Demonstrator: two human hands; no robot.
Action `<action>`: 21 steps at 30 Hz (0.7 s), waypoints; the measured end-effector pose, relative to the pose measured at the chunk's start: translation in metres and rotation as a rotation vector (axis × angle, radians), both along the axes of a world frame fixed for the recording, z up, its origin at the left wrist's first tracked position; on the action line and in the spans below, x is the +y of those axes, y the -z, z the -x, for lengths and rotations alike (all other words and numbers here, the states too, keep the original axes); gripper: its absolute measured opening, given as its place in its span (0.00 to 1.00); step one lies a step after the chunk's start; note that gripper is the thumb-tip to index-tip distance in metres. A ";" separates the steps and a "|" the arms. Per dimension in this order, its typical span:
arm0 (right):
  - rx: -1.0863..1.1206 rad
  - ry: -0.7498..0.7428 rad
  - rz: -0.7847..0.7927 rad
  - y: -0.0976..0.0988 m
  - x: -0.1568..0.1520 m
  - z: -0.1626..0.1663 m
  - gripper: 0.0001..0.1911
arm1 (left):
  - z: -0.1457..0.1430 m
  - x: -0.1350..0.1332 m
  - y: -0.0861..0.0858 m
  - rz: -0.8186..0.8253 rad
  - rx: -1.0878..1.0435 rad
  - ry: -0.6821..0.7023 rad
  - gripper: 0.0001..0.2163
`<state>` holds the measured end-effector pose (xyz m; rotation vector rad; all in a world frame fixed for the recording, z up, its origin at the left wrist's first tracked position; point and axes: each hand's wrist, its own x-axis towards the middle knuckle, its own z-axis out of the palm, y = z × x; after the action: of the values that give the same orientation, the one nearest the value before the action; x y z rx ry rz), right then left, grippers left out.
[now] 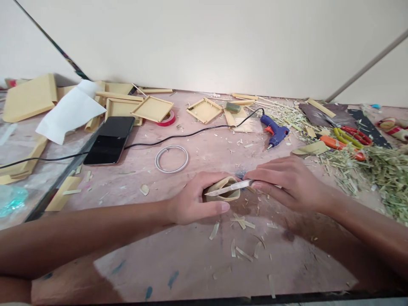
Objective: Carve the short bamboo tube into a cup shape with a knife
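My left hand (pixel 194 199) is wrapped round a short hollow tan piece (pixel 234 194), perhaps bamboo, whose open end faces right. In my right hand (pixel 283 180) is a knife (pixel 244 184), its pale blade lying across the opening of the hollow piece. The tip of the blade reaches toward my left palm. My right fingers close over the handle, which is mostly hidden. Thin pale shavings (pixel 244 222) lie on the table just below both hands.
A blue glue gun (pixel 276 131) lies beyond my right hand, its black cord running left past a phone (pixel 110 140). A tape ring (pixel 172 159), small wooden trays (pixel 153 111), red-handled pliers (pixel 355 135) and heaped shavings (pixel 382 170) lie around. A wall (pixel 204 46) stands behind.
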<state>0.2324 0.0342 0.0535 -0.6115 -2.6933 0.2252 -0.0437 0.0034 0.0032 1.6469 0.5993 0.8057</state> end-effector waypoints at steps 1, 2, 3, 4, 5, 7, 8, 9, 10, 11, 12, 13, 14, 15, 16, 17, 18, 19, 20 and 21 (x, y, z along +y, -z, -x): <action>0.001 0.003 -0.004 0.000 -0.001 0.001 0.16 | -0.001 -0.001 -0.001 -0.017 0.017 -0.008 0.15; 0.003 0.005 -0.011 0.001 -0.002 0.001 0.15 | -0.002 -0.002 -0.001 -0.027 0.033 -0.018 0.14; 0.007 0.006 -0.021 0.001 -0.003 0.001 0.15 | -0.002 -0.002 -0.002 -0.035 0.043 -0.031 0.13; 0.010 0.010 -0.033 0.002 -0.005 0.002 0.15 | -0.003 -0.003 -0.003 -0.041 0.047 -0.045 0.11; 0.011 0.016 -0.048 0.002 -0.006 0.002 0.15 | -0.004 -0.003 -0.003 -0.044 0.048 -0.056 0.10; 0.004 0.041 -0.080 0.003 -0.009 0.003 0.15 | -0.004 -0.003 -0.003 -0.050 0.049 -0.082 0.10; 0.001 0.058 -0.096 0.004 -0.009 0.003 0.15 | -0.003 -0.003 -0.003 -0.048 0.054 -0.100 0.10; 0.007 0.081 -0.113 0.005 -0.010 0.002 0.16 | -0.003 -0.003 -0.002 -0.044 0.059 -0.117 0.10; 0.022 0.120 -0.126 0.005 -0.009 0.002 0.15 | -0.002 -0.003 -0.001 -0.042 0.060 -0.125 0.10; 0.049 0.179 -0.131 0.005 -0.007 0.000 0.15 | -0.001 -0.004 0.001 -0.049 0.054 -0.121 0.11; 0.089 0.259 -0.133 0.004 -0.005 -0.002 0.15 | -0.001 -0.004 0.002 -0.062 0.042 -0.104 0.12; 0.138 0.350 -0.134 0.003 -0.002 -0.004 0.15 | 0.000 -0.005 0.003 -0.075 0.027 -0.079 0.13; 0.187 0.442 -0.132 0.001 0.001 -0.006 0.15 | 0.000 -0.006 0.004 -0.082 0.018 -0.059 0.14; 0.231 0.513 -0.133 -0.001 0.004 -0.008 0.15 | 0.000 -0.006 0.004 -0.078 0.018 -0.050 0.15; 0.249 0.537 -0.125 -0.003 0.005 -0.009 0.15 | 0.000 -0.007 0.004 -0.063 0.027 -0.060 0.16; 0.248 0.518 -0.103 -0.005 0.006 -0.009 0.15 | 0.000 -0.007 0.003 -0.038 0.040 -0.082 0.17; 0.238 0.456 -0.080 -0.007 0.006 -0.009 0.14 | -0.001 -0.007 0.003 -0.016 0.051 -0.108 0.18; 0.216 0.369 -0.053 -0.008 0.005 -0.009 0.13 | -0.002 -0.007 0.002 -0.004 0.051 -0.133 0.18; 0.194 0.271 -0.033 -0.009 0.003 -0.008 0.13 | -0.003 -0.007 0.001 0.000 0.039 -0.150 0.17; 0.172 0.180 -0.022 -0.009 0.001 -0.006 0.12 | -0.004 -0.007 0.000 -0.002 0.019 -0.163 0.17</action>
<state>0.2388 0.0353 0.0620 -0.7849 -2.4564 0.1912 -0.0397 -0.0035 0.0031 1.6236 0.7543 0.9092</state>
